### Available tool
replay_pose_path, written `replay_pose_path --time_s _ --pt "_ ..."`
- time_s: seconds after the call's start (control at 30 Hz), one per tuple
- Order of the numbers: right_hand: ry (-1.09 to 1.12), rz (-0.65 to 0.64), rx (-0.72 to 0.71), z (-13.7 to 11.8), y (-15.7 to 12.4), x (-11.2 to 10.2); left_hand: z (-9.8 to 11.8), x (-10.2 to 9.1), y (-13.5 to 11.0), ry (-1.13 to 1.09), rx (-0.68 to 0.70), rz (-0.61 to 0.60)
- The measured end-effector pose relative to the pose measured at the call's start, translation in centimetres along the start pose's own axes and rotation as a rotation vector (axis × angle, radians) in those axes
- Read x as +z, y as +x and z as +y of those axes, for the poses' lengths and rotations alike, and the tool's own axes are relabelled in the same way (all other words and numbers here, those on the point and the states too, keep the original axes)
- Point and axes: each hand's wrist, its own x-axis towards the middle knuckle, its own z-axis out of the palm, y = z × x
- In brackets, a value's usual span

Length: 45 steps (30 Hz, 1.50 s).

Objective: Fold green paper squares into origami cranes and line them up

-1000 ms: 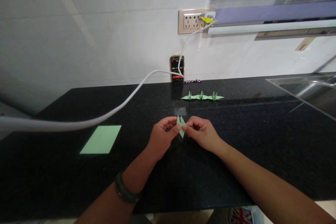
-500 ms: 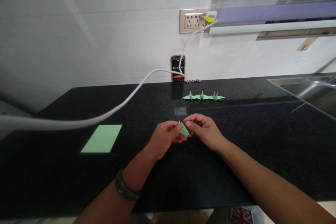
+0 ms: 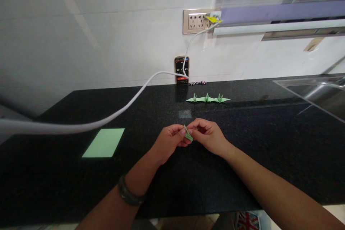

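A small piece of folded green paper (image 3: pixel 188 135) is held between my two hands above the dark counter. My left hand (image 3: pixel 172 138) pinches its left side between thumb and fingers. On the other side, the thumb and fingers of my right hand (image 3: pixel 206 133) close on its upper right edge, partly hiding it. Beyond my hands, three folded green paper cranes (image 3: pixel 207 98) stand in a row with their wing tips close together. Flat on the counter to the left lies a stack or sheet of green paper (image 3: pixel 104 143).
A phone (image 3: pixel 182 70) showing a running timer leans on the white wall. Its white cable (image 3: pixel 129 104) sweeps across the left foreground and up to a wall socket (image 3: pixel 196 21). A beaded string (image 3: pixel 198 83) lies by the phone. At right is a metal sink (image 3: pixel 318 93).
My right thumb and fingers have come in onto the folded paper, which now looks narrower and more covered. My left hand keeps its hold. The view has shifted very slightly.
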Motion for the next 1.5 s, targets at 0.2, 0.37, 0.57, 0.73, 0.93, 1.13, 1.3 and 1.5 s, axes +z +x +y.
replay_pose_path --time_s 0.2,0.37,0.57,0.73,0.93,1.13,1.3,1.5 --pt "-0.039 0.018 -0.053 0.5 0.0 -0.1 -0.2 0.0 0.0 0.024 -0.018 0.007" --pt "-0.185 -0.057 -0.129 0.4 0.0 -0.7 -0.4 -0.2 0.1 0.033 -0.035 0.002" --pt "-0.258 -0.139 -0.167 -0.3 -0.1 -1.2 -0.4 -0.3 0.1 0.054 -0.031 -0.012" --pt "-0.272 -0.149 -0.157 -0.4 0.0 -1.3 -0.3 -0.1 0.0 0.024 -0.021 0.017" --pt "-0.342 -0.177 -0.174 -0.6 -0.1 -1.6 -0.4 -0.1 0.0 0.022 -0.012 0.051" --pt "-0.434 -0.177 -0.265 -1.0 0.0 -1.9 -0.1 0.0 -0.1 0.042 -0.035 0.029" --pt "-0.476 -0.143 -0.278 -0.8 0.1 -1.9 -0.2 0.3 -0.1 0.086 -0.008 0.042" --pt "-0.574 -0.105 -0.384 -0.4 0.1 -1.9 -0.5 0.4 0.2 0.157 0.048 0.108"
